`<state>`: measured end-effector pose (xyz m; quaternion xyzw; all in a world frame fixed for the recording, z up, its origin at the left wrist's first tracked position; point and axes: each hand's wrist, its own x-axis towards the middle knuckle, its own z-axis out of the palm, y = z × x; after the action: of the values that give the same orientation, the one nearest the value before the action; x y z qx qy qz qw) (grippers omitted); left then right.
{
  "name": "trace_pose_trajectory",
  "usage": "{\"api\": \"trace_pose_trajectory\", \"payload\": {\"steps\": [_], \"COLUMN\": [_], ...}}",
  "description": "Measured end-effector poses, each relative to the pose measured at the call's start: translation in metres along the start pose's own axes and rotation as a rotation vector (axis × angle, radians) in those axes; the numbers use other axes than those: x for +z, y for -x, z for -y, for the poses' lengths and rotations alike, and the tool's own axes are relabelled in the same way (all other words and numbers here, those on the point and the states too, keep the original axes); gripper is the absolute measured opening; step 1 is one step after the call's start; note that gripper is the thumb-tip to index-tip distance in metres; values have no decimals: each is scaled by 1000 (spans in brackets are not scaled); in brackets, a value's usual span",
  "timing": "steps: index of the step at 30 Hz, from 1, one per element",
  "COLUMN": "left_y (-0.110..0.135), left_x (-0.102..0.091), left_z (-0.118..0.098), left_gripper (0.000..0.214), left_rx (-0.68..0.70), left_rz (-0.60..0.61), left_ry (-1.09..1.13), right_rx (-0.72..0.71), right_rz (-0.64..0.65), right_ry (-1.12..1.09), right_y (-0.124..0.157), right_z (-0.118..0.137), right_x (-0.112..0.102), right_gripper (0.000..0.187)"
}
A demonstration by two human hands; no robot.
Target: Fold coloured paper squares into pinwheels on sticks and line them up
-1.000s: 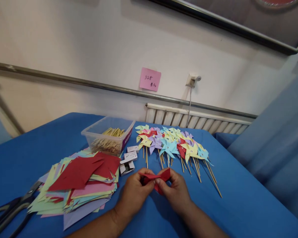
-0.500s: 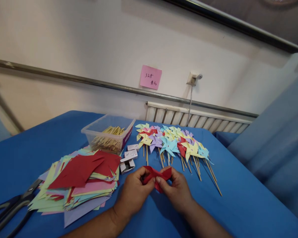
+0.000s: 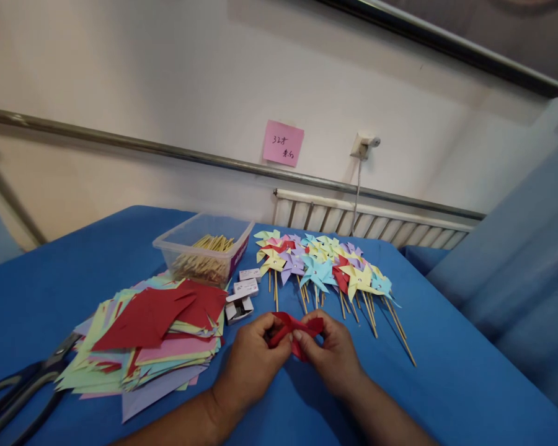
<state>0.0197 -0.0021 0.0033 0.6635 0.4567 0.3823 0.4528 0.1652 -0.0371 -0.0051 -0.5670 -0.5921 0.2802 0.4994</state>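
Note:
Between my hands, above the blue cloth, is a red paper pinwheel (image 3: 301, 350) with its corners folded inward. My left hand (image 3: 255, 353) pinches its left side, and my right hand (image 3: 332, 350) pinches the right side; both thumbs meet near its centre. My fingers cover much of the paper. Just beyond my hands lie several finished paper pinwheels (image 3: 317, 272) on thin sticks, in yellow, blue, purple, pink and red. To the left of my left hand is a pile of cut coloured paper sheets (image 3: 162, 341), red ones on top.
Scissors (image 3: 37, 378) lie partly under the paper pile at the left. A clear plastic box (image 3: 204, 248) holds many thin sticks. Small white boxes (image 3: 242, 291) sit beside it, the nearest one open. Behind the blue-covered table (image 3: 456, 384) stands a radiator (image 3: 325, 215).
Both hands keep their hold on the red paper with barely any movement; the folded corners have shifted very slightly. The view has moved a little.

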Motion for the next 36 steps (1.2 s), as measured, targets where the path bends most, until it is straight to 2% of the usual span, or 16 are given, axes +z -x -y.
{"api": "trace_pose_trajectory", "payload": {"steps": [7,14,20,24,27,31,33,36], "left_y": [-1,-6,-8,-9,-11,-11,-10,-5], "left_x": [0,2,4,4,5,4,3,2], "left_z": [0,3,9,12,16,16,13,6], "left_gripper": [5,12,13,13,15,29,28,20], "left_rx": [2,-50,-67,-71,-77,-106,-114,-116], "left_rz": [26,19,30,39,54,-56,-91,11], "left_ry": [53,259,330,350,359,353,319,314], "right_rx": [14,193,205,170,88,-163,-305,-489], "right_rz": [-31,-17,-10,5,-35,-126,-146,-140], "right_ry": [-40,-521,-562,-462,-229,122,251,438], "right_y": [1,-1,-2,-2,-1,-2,-3,-4], "right_z": [-4,-9,-12,-16,-16,-13,-11,-8], "right_x": [1,9,13,14,12,3,-3,-8], "right_gripper": [5,20,24,20,15,9,7,10]}}
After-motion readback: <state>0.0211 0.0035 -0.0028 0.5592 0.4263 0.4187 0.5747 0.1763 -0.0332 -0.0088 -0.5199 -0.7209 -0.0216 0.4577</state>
